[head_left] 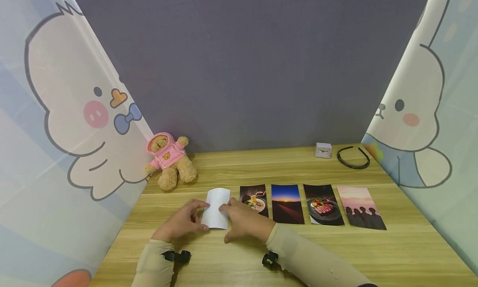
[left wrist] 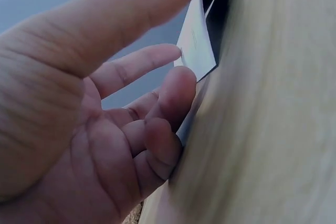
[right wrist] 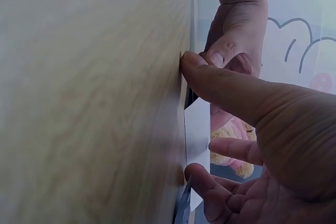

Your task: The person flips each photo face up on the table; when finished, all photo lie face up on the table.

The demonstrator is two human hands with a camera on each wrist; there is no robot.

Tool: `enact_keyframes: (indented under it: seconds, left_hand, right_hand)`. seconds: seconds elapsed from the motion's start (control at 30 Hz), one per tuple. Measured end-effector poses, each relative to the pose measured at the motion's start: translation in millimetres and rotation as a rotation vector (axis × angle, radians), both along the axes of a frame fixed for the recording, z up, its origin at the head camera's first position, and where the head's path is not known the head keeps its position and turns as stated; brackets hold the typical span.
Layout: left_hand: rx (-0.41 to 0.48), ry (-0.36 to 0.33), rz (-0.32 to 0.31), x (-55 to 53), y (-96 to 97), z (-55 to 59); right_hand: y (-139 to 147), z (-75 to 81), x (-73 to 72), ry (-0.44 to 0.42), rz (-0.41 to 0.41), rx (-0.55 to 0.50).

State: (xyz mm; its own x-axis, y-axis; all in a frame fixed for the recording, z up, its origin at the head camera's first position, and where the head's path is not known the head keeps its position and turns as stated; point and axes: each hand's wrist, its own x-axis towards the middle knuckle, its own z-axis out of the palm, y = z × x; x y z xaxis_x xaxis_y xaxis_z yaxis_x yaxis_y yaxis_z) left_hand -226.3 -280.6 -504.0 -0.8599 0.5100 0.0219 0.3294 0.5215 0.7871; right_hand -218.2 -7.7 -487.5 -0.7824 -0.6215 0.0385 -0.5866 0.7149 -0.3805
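A white card (head_left: 215,212), slightly bowed, lies between my two hands. Beside its left edge is my left hand (head_left: 183,220), its index fingertip higher up and its thumb tip near the lower corner. In the left wrist view the same white card (left wrist: 197,40) rises at a slant from the table past the fingertips. My right hand (head_left: 246,220) touches the card's right edge with a fingertip, its thumb spread away below the near corner. This hand partly covers a photo of a noodle bowl (head_left: 257,200). The white card (right wrist: 197,129) shows between right fingers and table.
Right of the noodle photo lie a sunset photo (head_left: 287,204), a steak photo (head_left: 323,205) and a pink-sky photo (head_left: 360,207). A teddy bear (head_left: 171,160) in a pink hoodie leans at the back left. A small clock (head_left: 323,150) and a black headband (head_left: 352,166) are back right.
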Motion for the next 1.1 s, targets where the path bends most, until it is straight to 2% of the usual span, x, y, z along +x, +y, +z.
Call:
enact_keyframes:
  seconds: [0.27,0.57,0.77,1.1]
  left_hand:
    - [0.012,-0.021,-0.030,2.2,1.5,2.1]
    - [-0.031,0.002,-0.019,3.0,4.0,2.6]
    - [0.014,0.016,-0.039,1.7,1.7,0.3]
    - [0.106,0.047,-0.052,-1.4,0.5,-0.9]
  right_hand:
    - [-1.8,-3.9,-3.1,0.035,-0.014,0.023]
    - [-0.6,-6.6,-6.2,0.048,-0.019,0.012]
    - [0.0,-4.4,-4.9,0.040,-0.033,0.011]
    - [2.3,-1.7,-5.5,0.072,-0.024,-0.032]
